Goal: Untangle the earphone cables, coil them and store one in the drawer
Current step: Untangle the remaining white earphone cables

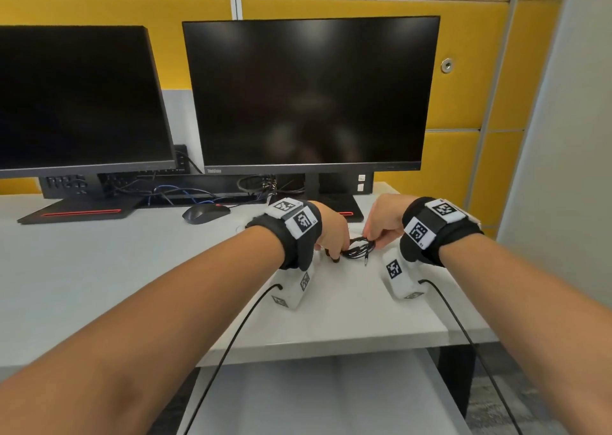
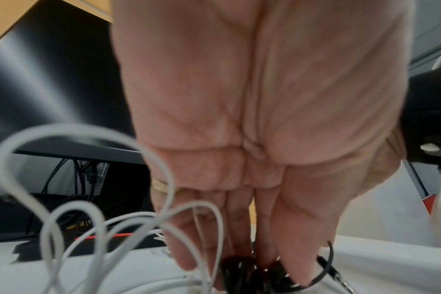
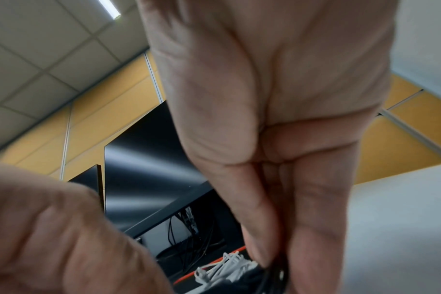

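A black earphone cable (image 1: 359, 248) is bunched in a small coil just above the white desk (image 1: 99, 279), in front of the right monitor. My left hand (image 1: 334, 252) pinches its left end with the fingers pointing down. The right hand (image 1: 372, 241) pinches the right end between thumb and forefinger. The cable's jack plug (image 1: 366, 262) hangs below the coil. In the left wrist view, loose loops of a white earphone cable (image 2: 88, 218) lie beside my left hand (image 2: 244, 268). The right wrist view shows the white earphone cable (image 3: 227, 266) behind my right hand (image 3: 274, 264). No drawer is visible.
Two dark monitors (image 1: 311, 93) stand at the back of the desk, with a black mouse (image 1: 205, 213) and tangled computer leads (image 1: 185, 194) under them. Wrist-camera cords (image 1: 231, 342) trail off the desk's front edge. A lower white surface (image 1: 314, 398) sits below that edge.
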The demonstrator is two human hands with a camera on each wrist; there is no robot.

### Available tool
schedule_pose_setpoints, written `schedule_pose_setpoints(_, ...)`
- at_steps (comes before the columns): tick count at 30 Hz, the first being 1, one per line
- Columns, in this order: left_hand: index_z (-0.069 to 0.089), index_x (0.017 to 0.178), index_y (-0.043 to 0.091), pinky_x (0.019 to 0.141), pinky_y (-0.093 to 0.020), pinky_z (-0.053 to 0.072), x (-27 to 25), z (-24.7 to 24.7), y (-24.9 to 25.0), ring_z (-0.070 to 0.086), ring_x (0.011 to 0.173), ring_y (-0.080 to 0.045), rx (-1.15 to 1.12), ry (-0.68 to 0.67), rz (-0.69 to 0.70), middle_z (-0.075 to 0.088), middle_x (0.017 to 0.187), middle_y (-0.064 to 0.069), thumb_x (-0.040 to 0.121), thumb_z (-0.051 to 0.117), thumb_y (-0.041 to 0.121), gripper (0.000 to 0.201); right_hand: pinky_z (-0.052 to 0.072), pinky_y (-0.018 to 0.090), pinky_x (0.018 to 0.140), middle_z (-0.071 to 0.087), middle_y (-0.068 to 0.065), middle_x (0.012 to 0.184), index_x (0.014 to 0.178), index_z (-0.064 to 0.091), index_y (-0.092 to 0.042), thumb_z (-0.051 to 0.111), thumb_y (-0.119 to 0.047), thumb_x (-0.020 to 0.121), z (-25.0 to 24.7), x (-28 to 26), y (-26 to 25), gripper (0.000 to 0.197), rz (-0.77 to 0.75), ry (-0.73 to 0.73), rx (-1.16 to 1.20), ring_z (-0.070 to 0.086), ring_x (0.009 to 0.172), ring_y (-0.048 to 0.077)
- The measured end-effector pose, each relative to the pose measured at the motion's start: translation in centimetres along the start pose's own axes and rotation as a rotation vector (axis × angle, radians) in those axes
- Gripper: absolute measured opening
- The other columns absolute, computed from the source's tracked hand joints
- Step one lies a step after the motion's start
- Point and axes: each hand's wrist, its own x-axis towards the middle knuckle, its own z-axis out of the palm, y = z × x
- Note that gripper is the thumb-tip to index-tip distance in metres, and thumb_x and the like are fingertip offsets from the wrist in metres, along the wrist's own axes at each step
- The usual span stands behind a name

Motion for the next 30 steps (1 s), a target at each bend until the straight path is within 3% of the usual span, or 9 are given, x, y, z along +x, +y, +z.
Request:
schedule_pose_setpoints(3,0.046,0.143,0.014,0.109,-0.035,0.034,-0.3,-0.2,0.3,0.046,0.127,-0.027,-0.038,0.0,-0.018,0.049,0.142,-0.005,0.101,0.047,0.028,0.044,0.055,0.041,0.095,0.076,0.014,0.092,0.107,0.07,0.0,0.068,-0.008,0.089,0.0,-0.8,-0.3,0.02,0.042,-0.038,-0.1,0.073,0.095,0.025)
schedule_pose_setpoints(6,0.044,0.144,0.02,0.111,-0.037,0.036,-1.0,-0.6,-0.6,0.046,0.129,-0.025,-0.159,0.057,-0.021,0.047,0.145,-0.002,0.101,0.047,0.026,0.043,0.052,0.038,0.099,0.073,0.009,0.11,0.118,0.068,-0.006,0.063,-0.018,0.094,-0.5,-1.6,-0.8,0.027,0.032,-0.043,-0.215,0.07,0.103,0.023)
schedule_pose_setpoints(12,0.059,0.13,0.014,0.09,-0.031,0.046,-3.1,-0.2,-1.9,0.051,0.123,-0.027,-0.252,0.03,-0.163,0.056,0.133,-0.003,0.091,0.065,0.031,0.043,0.053,0.036,0.096,0.07,0.007,0.115,0.119,0.067,-0.009,0.06,-0.022,0.096,-2.0,-2.8,-1.8,0.027,-0.034,-0.001,-0.223,0.07,0.102,0.022)
schedule_pose_setpoints(17,0.067,0.121,0.01,0.099,-0.033,0.051,-3.6,1.9,-2.1,0.063,0.1,-0.02,-0.345,-0.102,-0.131,0.066,0.123,-0.009,0.087,0.071,0.019,0.036,0.054,0.028,0.08,0.066,0.01,0.123,0.126,0.061,-0.002,0.055,-0.015,0.099,-1.8,-4.1,-3.5,0.031,-0.102,-0.031,-0.208,0.066,0.11,0.026)
schedule_pose_setpoints(19,0.07,0.114,0.011,0.09,-0.026,0.053,-4.1,1.9,-2.4,0.062,0.088,-0.016,-0.358,-0.047,-0.118,0.069,0.113,-0.007,0.086,0.072,0.018,0.029,0.054,0.027,0.079,0.064,0.01,0.122,0.13,0.058,-0.001,0.053,-0.012,0.1,-1.6,-4.4,-4.1,0.033,-0.127,-0.063,-0.206,0.066,0.112,0.025)
schedule_pose_setpoints(22,0.073,0.101,0.013,0.08,-0.019,0.054,-5.3,1.1,-3.6,0.064,0.082,-0.012,-0.493,0.127,-0.112,0.07,0.101,-0.004,0.085,0.073,0.014,0.017,0.054,0.041,0.096,0.07,0.01,0.117,0.129,0.061,-0.007,0.061,-0.014,0.095,-1.4,-4.6,-5.0,0.034,-0.187,-0.076,-0.225,0.067,0.108,0.025)
schedule_pose_setpoints(26,0.073,0.089,0.015,0.067,-0.015,0.054,-7.2,-0.5,-5.5,0.066,0.073,-0.006,-0.727,0.37,-0.083,0.071,0.085,0.002,0.083,0.073,0.012,0.006,0.055,0.04,0.094,0.065,0.003,0.123,0.136,0.055,-0.025,0.072,-0.014,0.087,-1.0,-5.2,-6.2,0.053,-0.291,-0.129,-0.276,0.064,0.107,0.021)
schedule_pose_setpoints(28,0.074,0.091,0.012,0.071,-0.018,0.056,-7.9,-1.1,-6.2,0.069,0.08,-0.011,-0.878,0.441,-0.039,0.073,0.09,-0.002,0.082,0.074,0.009,0.009,0.055,0.04,0.093,0.062,0.0,0.126,0.138,0.051,-0.027,0.074,-0.016,0.086,-0.5,-5.3,-6.8,0.058,-0.317,-0.131,-0.274,0.063,0.104,0.018)
schedule_pose_setpoints(30,0.072,0.096,0.009,0.072,-0.019,0.056,-8.5,-1.3,-6.6,0.069,0.085,-0.015,-1.047,0.493,0.03,0.072,0.097,-0.008,0.082,0.072,0.002,0.015,0.056,0.04,0.091,0.064,0.002,0.122,0.129,0.056,-0.023,0.071,-0.019,0.089,0.1,-5.1,-7.0,0.043,-0.344,-0.102,-0.207,0.063,0.103,0.017)
